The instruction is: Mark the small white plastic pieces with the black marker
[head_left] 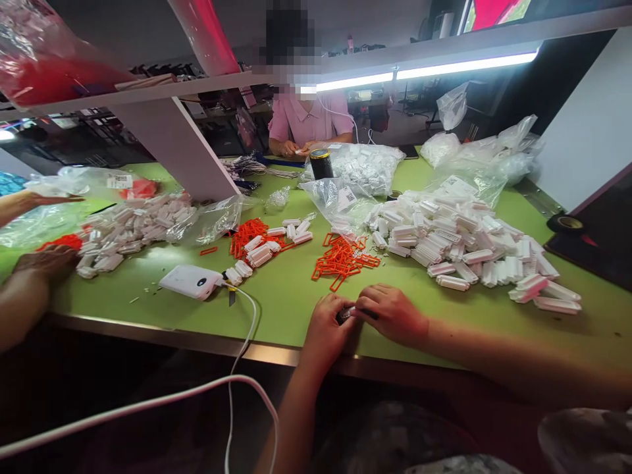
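Near the front edge of the green table, my left hand is closed around a small white-and-dark piece, mostly covered by fingers. My right hand meets it from the right, fingers closed, with a dark strip showing beneath them; its kind is unclear. Just beyond my hands lies a pile of orange-red rectangular plastic frames. To the right spreads a large heap of white ribbed plastic housings. Further left, more orange frames lie beside several white housings.
A white power bank with a white cable sits left of my hands. A co-worker's hands are at the left by another white heap. Behind stand a dark can, a bag of white parts and a seated person.
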Available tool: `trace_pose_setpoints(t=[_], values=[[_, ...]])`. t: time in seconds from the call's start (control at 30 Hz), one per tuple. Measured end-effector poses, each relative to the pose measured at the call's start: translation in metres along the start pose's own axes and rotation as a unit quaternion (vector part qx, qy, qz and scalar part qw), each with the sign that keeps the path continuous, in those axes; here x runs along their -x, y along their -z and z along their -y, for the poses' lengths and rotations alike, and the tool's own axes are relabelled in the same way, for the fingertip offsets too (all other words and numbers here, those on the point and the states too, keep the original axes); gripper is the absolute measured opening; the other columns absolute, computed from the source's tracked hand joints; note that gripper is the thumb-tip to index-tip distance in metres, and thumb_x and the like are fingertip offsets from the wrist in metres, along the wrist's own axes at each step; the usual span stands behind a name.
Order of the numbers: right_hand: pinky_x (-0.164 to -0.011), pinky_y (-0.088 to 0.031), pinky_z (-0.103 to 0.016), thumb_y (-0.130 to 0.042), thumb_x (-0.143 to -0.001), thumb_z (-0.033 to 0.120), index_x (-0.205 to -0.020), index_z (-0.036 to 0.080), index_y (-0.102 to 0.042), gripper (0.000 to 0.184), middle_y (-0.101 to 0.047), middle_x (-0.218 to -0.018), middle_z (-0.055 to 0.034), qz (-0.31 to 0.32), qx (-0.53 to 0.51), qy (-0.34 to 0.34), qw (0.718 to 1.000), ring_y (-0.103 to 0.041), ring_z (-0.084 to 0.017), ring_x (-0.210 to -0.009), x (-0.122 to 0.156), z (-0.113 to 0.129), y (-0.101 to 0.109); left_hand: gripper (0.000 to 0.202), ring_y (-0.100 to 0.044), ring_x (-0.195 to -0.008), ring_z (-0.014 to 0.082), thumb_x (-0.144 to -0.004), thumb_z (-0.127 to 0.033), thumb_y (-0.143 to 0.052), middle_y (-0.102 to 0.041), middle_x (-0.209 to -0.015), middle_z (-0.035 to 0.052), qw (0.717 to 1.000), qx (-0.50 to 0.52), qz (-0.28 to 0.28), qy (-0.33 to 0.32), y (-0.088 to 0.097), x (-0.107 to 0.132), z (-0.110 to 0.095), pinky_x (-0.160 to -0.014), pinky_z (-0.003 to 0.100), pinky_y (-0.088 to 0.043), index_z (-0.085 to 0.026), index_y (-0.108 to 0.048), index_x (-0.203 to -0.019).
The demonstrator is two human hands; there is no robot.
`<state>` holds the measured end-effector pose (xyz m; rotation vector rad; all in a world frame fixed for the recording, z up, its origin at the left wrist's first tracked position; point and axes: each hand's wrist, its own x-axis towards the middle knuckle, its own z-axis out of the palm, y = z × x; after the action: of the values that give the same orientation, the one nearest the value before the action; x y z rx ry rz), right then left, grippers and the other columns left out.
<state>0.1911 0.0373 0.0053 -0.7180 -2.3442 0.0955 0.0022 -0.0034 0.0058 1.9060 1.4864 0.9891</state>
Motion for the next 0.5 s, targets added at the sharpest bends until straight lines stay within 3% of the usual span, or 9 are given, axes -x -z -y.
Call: trace_pose_setpoints(t=[0.07, 0.23, 0.5], values=[[-0.069, -0.048, -0.029, -0.052, -0.109, 0.035, -0.087, 0.02, -0.066, 0.03, -0.07, -0.08, -0.0056, -0.007, -0.027, -0.025, 0.999, -0.063, -0.018, -0.071, 0.0008, -0.0018, -0.0006, 0.005, -0.066, -0.091, 0.0207, -0.087, -0.02, -0.075, -0.07, -0.09, 0.0017, 1.0, 0.0, -0.001, 0.002, 0.0003, -0.0001, -0.0005, -0.084, 0.034, -0.051, -0.022, -0.076, -0.091], [-0.068, -0.052, -0.027, -0.05, -0.109, 0.045, -0.093, 0.021, -0.064, 0.033, -0.072, -0.079, -0.003, -0.05, -0.171, -0.182, 0.967, -0.067, -0.017, -0.07, 0.0027, -0.0063, 0.001, 0.009, -0.066, -0.092, 0.0212, -0.084, -0.022, -0.081, -0.07, -0.091, 0.0019, 1.0, 0.011, 0.001, 0.012, 0.0006, -0.0009, -0.0032, -0.084, 0.034, -0.05, -0.022, -0.076, -0.092], [-0.068, -0.055, -0.029, -0.048, -0.107, 0.053, -0.091, 0.022, -0.066, 0.04, -0.074, -0.08, -0.0039, -0.037, -0.205, -0.195, 0.958, -0.068, -0.019, -0.071, 0.0012, -0.0032, 0.002, 0.009, -0.066, -0.096, 0.0221, -0.086, -0.022, -0.08, -0.071, -0.093, 0.0018, 0.999, 0.032, 0.003, 0.015, 0.0007, 0.0, -0.004, -0.088, 0.036, -0.05, -0.023, -0.076, -0.093]])
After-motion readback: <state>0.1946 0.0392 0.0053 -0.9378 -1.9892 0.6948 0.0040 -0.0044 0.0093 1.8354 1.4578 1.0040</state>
